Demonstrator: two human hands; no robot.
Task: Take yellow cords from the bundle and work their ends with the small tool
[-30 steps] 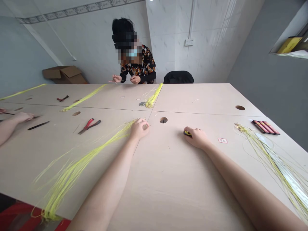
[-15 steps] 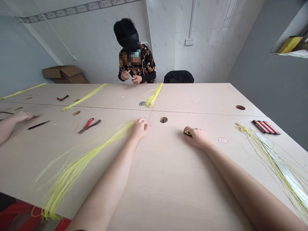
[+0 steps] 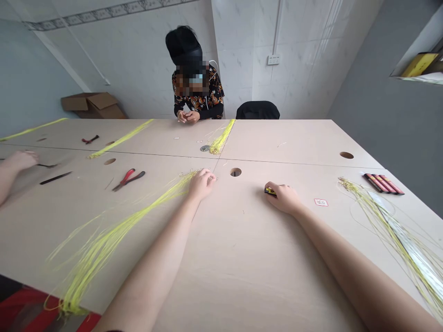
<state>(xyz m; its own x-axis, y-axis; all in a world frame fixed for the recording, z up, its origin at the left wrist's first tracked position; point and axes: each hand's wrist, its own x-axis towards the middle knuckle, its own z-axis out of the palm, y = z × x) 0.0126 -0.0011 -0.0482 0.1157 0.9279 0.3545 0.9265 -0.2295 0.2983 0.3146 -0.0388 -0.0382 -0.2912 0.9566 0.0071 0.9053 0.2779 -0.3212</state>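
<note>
My left hand (image 3: 202, 184) rests on the table at the upper end of a long bundle of yellow strands (image 3: 138, 216), its fingers curled together over the tips; whatever they pinch is too small to make out. Farther right, my right hand (image 3: 284, 197) lies on the tabletop, closed around a small black and yellow object (image 3: 269, 190) that sticks out on its left side. A round hole (image 3: 236, 172) in the table is between the two hands.
Red-handled pliers (image 3: 128, 180) and a black pen-like tool (image 3: 56, 178) lie left. Another person's hand (image 3: 23, 160) is at the left edge. Across the table (image 3: 221, 286) sits a person (image 3: 197, 92). Right are more strands (image 3: 377, 216) and red-black sticks (image 3: 383, 183).
The person across the table has lowered their hands and brought them together. The hand at the left edge has shifted left and up. My own hands look unmoved.
</note>
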